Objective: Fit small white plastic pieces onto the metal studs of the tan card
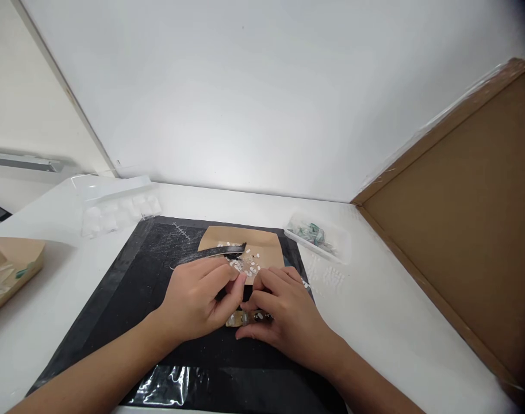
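Note:
My left hand (204,299) is closed in a pinch, thumb against fingers, just in front of a brown paper tray (268,244). Whatever sits between those fingertips is too small to make out. My right hand (282,307) curls round a small yellowish, see-through strip (234,319) with dark and pale spots, low over the black mat (193,351). The right fingers hide part of it. On the tray lie many tiny white pieces (249,267) and some dark bits. A dark, curved, narrow strip (210,253) lies across the tray's left side, beyond my left knuckles.
At the back left stands a clear compartment box (119,213) with its lid up. A cardboard tray (29,253) with plastic scraps is at far left. To the right are a white tray (314,236) holding small bags and loose white pieces (331,276). A cardboard panel (452,218) borders the right.

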`<state>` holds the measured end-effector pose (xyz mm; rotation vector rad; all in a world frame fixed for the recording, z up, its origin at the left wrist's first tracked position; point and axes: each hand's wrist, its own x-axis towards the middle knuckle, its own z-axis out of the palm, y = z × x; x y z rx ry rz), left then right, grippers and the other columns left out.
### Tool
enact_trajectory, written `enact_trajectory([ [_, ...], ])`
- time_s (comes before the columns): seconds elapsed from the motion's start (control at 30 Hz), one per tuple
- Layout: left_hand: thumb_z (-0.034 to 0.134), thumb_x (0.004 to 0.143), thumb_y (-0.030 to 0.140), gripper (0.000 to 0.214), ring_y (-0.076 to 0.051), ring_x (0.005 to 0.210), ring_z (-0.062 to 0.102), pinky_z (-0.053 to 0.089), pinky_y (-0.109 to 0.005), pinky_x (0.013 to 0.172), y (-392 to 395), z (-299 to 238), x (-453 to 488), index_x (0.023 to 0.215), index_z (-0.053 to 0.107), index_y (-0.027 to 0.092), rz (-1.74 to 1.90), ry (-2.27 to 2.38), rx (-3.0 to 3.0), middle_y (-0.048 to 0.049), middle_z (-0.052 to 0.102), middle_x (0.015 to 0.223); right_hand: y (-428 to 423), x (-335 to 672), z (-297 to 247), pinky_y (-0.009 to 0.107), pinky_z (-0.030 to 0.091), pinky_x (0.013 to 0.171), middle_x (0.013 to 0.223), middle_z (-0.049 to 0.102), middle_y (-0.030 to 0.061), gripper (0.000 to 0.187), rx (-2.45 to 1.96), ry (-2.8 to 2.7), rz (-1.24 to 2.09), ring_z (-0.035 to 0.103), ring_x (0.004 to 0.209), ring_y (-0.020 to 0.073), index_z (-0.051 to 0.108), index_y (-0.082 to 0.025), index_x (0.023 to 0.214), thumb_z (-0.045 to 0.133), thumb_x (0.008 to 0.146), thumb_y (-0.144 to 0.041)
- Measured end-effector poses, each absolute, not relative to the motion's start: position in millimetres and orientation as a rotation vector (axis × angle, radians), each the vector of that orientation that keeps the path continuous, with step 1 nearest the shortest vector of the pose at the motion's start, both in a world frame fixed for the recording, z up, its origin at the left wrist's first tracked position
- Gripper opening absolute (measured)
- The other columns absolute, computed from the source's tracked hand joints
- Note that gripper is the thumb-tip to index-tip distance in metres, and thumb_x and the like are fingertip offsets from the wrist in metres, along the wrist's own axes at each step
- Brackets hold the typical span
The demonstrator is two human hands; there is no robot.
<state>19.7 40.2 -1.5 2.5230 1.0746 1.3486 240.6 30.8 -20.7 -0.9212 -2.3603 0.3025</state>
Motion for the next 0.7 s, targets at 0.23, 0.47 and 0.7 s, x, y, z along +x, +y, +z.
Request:
enact_trajectory([
  [0.23,0.063,0.099,0.014,0.023,-0.012,0.057,0.043,0.036,-0.029,0.056,41,-3,19,0.076,0.060,0.019,1.342,1.077,2.529,0.0040,0.049,0.063,31,240,-21,0.035,0.030,0.079,0.086,0.065,-0.0002,0.045,-0.931,-2.364,0.280,0.058,0.082,0.0187,0.074,-0.023,0.089,0.084,0.081,-0.066],
  [0.47,0.062,0.099,0.015,0.021,-0.013,0.057,0.046,0.037,-0.029,0.056,40,-2,20,0.079,0.063,0.019,1.339,1.082,2.536,0.0030,0.053,0.063,34,244,-18,0.037,0.031,0.081,0.092,0.066,0.0003,0.056,-0.878,-2.398,0.235,0.060,0.085,0.0188,0.075,-0.023,0.097,0.084,0.075,-0.074],
  [0.7,0.062,0.099,0.014,0.022,-0.012,0.057,0.048,0.038,-0.028,0.057,41,-2,19,0.078,0.062,0.019,1.347,1.081,2.531,0.0027,0.056,0.064,37,253,-13,0.037,0.032,0.082,0.099,0.070,0.0020,0.051,-0.792,-2.456,0.255,0.062,0.089,0.0192,0.073,-0.023,0.102,0.082,0.082,-0.069],
])
